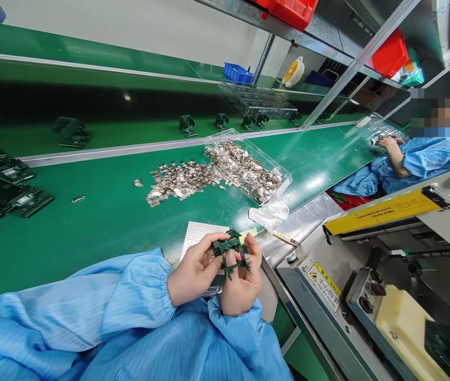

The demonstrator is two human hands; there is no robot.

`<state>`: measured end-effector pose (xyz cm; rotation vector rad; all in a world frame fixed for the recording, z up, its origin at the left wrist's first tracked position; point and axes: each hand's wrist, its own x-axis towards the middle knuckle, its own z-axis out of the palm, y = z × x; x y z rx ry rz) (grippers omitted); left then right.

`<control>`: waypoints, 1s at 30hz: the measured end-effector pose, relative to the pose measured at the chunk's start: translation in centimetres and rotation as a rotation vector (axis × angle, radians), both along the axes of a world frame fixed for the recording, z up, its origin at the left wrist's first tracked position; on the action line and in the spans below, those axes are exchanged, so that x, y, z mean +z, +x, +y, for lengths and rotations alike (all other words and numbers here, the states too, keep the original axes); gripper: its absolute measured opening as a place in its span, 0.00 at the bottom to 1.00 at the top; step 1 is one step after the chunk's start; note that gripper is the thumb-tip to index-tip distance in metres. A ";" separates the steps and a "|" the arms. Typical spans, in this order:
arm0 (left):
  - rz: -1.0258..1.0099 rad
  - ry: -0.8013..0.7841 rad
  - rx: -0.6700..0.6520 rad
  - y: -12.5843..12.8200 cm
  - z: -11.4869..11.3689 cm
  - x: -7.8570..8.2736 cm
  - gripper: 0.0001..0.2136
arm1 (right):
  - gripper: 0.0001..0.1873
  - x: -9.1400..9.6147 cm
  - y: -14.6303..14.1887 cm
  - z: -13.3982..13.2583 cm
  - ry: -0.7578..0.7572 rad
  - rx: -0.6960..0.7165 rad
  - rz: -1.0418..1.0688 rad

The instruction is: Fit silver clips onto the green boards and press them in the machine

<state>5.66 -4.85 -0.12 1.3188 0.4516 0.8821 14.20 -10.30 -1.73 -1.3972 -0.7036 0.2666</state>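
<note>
Your grip, left hand (198, 269) and right hand (241, 288) together, pinches a green part (228, 245) near the tabletop's (101, 225) edge, handling seemingly unfinished, many metal pieces (181, 181) lying loose beyond.

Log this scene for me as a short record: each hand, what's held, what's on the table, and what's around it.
Left hand: fingers on the green part
Right hand: also holding the green part
Table: green, with a pile of small metal pieces
Clear tray: beside the pile, holding more such pieces
Paper: white, lined, partly hidden by the hands
Machine: at right, with a yellow warning label
Co-worker: far right, blue sleeve
</note>
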 end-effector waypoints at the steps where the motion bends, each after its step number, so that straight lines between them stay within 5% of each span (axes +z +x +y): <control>1: -0.020 -0.019 -0.001 0.1 0.0 -0.1 0.15 | 0.07 0.0 0.0 -0.1 0.005 -0.028 -0.061; 7: -0.039 -0.061 0.017 0.2 -0.1 -0.4 0.15 | 0.03 -0.4 0.6 -0.8 0.003 -0.060 -0.346; 15: 0.092 -0.004 -0.039 -0.1 0.1 -0.1 0.15 | 0.18 0.4 1.1 -0.7 -0.025 0.169 0.248; 19: 0.129 0.029 -0.038 -0.4 0.3 0.4 0.15 | 0.17 0.5 1.9 -1.0 -0.007 0.259 0.290; 23: 0.242 0.029 -0.050 -1.0 0.6 1.8 0.16 | 0.28 1.2 3.9 -2.5 -0.005 0.554 0.205; 27: 0.425 0.149 -0.238 -1.2 -0.2 4.9 0.18 | 0.37 3.2 6.0 -5.2 -0.049 0.618 -0.018; 30: 0.451 0.234 -0.587 0.6 0.0 7.9 0.25 | 0.36 5.2 8.3 -9.0 -0.003 0.535 -0.130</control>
